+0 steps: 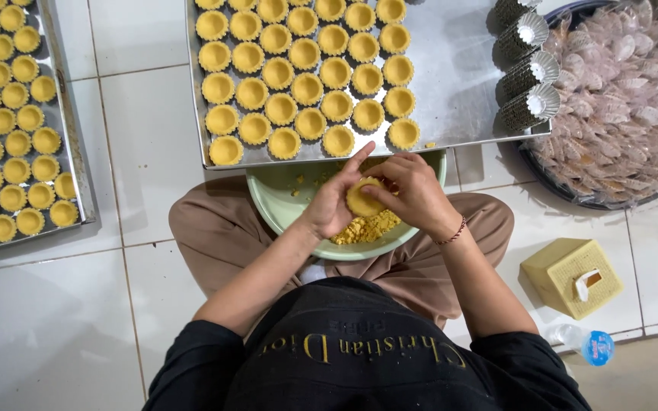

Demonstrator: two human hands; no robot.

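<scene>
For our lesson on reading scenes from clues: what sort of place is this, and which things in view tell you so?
Probably a home or small-scale baking workspace set up on a tiled floor. Metal trays hold rows of pastry shells, fluted tins are stacked nearby, and both hands press dough over a green bowl.

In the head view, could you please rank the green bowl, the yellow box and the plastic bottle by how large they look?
1. green bowl
2. yellow box
3. plastic bottle, partly out of sight
</scene>
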